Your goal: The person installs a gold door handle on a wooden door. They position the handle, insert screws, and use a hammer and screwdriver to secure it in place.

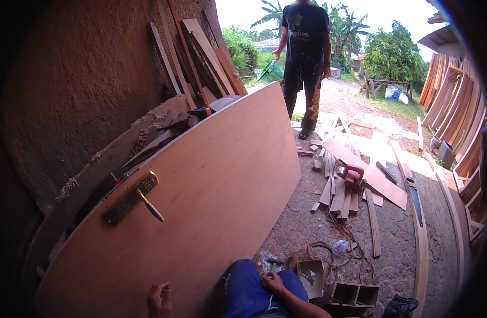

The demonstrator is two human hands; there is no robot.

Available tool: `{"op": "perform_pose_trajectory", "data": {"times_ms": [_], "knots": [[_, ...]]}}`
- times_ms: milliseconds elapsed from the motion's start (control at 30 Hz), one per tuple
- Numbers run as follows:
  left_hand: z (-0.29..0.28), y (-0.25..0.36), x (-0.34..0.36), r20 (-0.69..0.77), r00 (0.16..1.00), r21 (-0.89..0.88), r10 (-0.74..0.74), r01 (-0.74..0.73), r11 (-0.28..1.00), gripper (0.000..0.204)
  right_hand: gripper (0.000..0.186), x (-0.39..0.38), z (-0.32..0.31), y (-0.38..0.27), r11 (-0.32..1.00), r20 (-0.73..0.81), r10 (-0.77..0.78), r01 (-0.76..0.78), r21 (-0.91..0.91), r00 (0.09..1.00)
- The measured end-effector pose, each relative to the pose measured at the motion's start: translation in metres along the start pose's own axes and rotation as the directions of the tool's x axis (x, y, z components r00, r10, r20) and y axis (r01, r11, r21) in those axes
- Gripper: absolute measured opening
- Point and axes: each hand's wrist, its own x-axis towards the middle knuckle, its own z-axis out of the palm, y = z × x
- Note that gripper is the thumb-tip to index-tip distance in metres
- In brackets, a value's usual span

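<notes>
A large light-brown wooden door (227, 159) stands on its long edge at my left. Fixed near its upper edge is a bronze-coloured lock plate (131, 199) with a keypad and a lever handle (149, 205). My left hand (160, 300) is in front of the door's lower part, its fingers curled; whatever lies in them, if anything, is hidden. Over my blue-clothed lap, my right hand (275, 282) is closed around something too small to make out. A small green object (273, 267) shows just beyond its fingers. Beside my right knee lies an open cardboard box (318, 270) with small metal parts.
A divided wooden box (355, 293) and tangled cords (328, 247) lie at right. Beyond are a red power tool (351, 176), wood offcuts (328, 193) and a handsaw (416, 205). A person (306, 53) stands beyond the door holding a green basket (271, 72). Planks (209, 55) lean left.
</notes>
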Motion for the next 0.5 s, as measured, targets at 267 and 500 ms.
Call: {"op": "perform_pose_trajectory", "data": {"times_ms": [267,500], "knots": [[0.135,-0.085,-0.296,0.726,0.079,-0.276,-0.683,0.944,-0.184,0.067,0.018,-0.065,-0.018,-0.031,0.975,-0.160,-0.222,0.220,-0.033,0.962],[0.121,-0.024,-0.283,0.696,0.155,-0.520,-0.701,0.783,-0.342,0.070,0.023,-0.134,-0.034,-0.068,0.975,0.155,-0.170,0.189,-0.119,0.973]]}}
